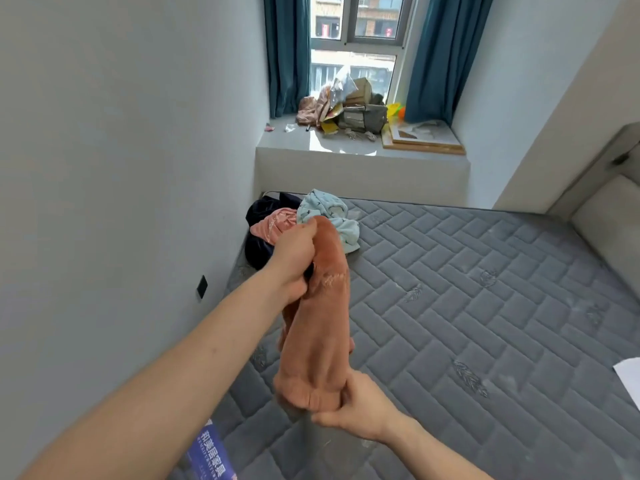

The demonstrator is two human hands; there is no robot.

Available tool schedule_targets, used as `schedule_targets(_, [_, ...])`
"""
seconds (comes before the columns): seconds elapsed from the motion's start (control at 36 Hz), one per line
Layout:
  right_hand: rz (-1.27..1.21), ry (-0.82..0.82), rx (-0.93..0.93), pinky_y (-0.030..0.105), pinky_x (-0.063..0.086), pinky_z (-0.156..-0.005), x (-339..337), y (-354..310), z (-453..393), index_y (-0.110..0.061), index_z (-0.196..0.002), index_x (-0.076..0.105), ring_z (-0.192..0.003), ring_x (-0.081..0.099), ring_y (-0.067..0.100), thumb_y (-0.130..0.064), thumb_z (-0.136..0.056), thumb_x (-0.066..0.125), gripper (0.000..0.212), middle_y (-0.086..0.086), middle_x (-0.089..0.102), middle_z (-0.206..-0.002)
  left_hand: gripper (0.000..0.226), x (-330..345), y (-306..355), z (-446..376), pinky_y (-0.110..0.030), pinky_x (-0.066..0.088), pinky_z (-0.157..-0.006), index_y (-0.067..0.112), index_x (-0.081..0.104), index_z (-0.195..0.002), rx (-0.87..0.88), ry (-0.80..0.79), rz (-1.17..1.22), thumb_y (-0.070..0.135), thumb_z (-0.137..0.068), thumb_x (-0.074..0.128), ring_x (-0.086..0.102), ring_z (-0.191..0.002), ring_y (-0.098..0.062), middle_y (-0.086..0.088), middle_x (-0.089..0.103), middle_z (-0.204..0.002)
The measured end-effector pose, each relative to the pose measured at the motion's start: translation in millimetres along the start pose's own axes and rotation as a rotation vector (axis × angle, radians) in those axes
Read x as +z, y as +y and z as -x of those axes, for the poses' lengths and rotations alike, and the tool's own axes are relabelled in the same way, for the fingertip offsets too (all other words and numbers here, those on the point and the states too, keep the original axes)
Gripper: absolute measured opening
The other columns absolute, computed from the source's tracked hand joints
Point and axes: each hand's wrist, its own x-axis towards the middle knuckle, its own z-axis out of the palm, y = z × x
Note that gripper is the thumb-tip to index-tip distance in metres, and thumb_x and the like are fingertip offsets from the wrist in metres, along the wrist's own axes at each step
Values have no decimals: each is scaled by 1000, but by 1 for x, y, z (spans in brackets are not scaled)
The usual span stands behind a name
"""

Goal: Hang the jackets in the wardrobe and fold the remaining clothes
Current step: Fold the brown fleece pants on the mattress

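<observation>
Both hands, left hand (294, 261) and right hand (360, 407), grip an orange garment (318, 327) above the mattress (467, 306). A clothes pile (298, 220) crowds its far-left corner by the wall; rightward lies open.

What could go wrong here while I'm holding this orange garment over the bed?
The orange garment is bunched between the left hand and right hand, so a fold may come out creased. It hangs close to the clothes pile at the mattress corner; spreading it there may snag or cover them.
</observation>
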Motion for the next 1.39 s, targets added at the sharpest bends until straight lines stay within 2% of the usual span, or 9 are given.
schedule_targets(0.11, [-238,156,38,25,51,-61,-11,-10,3,-31,-80,69,-66,59,-2,-23,-79,70,8,-12,71,-72,22,-37,17,-13,-34,61,-85,9,67,-110,135,162,-60,18,-106,47,70,-101,-23,-10,76,-109])
schedule_targets(0.25, [-514,343,64,32,54,-73,-49,-43,-1,-20,-86,74,-77,69,9,-30,-67,71,22,-4,76,-82,32,-100,-9,-5,-32,57,-86,20,52,-116,305,220,-733,16,-90,71,67,-101,-19,4,61,-114])
schedule_targets(0.36, [-494,286,67,34,57,-79,-62,-62,-10,-17,-98,74,-85,73,13,-10,-82,76,18,1,78,-92,37,-115,-49,26,-16,51,-75,30,59,-116,201,-167,-941,21,-85,77,67,-83,-3,6,68,-118])
schedule_targets(0.44, [-485,128,46,24,58,-80,-66,-72,-14,-21,-104,76,-97,74,15,-4,-83,76,27,0,79,-102,60,-113,-77,48,-6,45,-85,40,44,-129,147,-482,-1119,32,-80,79,59,-107,5,25,53,-125])
schedule_targets(0.5, [-442,-29,38,22,56,-81,-67,-77,-14,-24,-109,75,-104,72,14,0,-78,77,40,-1,78,-107,79,-110,-95,51,-15,42,-101,32,35,-143,252,-462,-1177,32,-77,79,52,-122,-2,18,46,-135])
schedule_targets(0.67, [-210,-188,53,36,60,-87,-61,-77,-10,-29,-119,66,-103,72,18,-11,-63,81,61,0,76,-107,29,-112,-103,44,-46,52,-76,29,54,-90,312,-218,-1098,8,-71,57,65,-86,-24,4,69,-85])
schedule_targets(0.78, [-22,-116,55,23,54,-66,-64,-63,-2,-33,-115,64,-81,68,4,-9,-61,74,60,-15,73,-89,27,-114,-90,41,-38,50,-67,26,60,-83,280,-195,-967,3,-71,53,63,-70,-14,2,69,-74])
schedule_targets(0.94, [207,21,223,30,54,-73,-54,-28,12,-27,-90,70,-72,64,11,-29,-64,65,26,-10,68,-73,10,-103,-64,36,-35,54,-73,19,67,-71,295,-213,-896,13,-63,66,70,-74,-15,2,75,-73])
schedule_targets(1.39, [283,289,290,34,50,-61,-66,10,19,-22,-72,55,-70,66,24,-14,-68,55,8,-2,64,-65,25,-128,-45,19,-38,54,-100,33,80,-102,294,-303,-910,16,-88,68,72,-98,-6,13,78,-98])
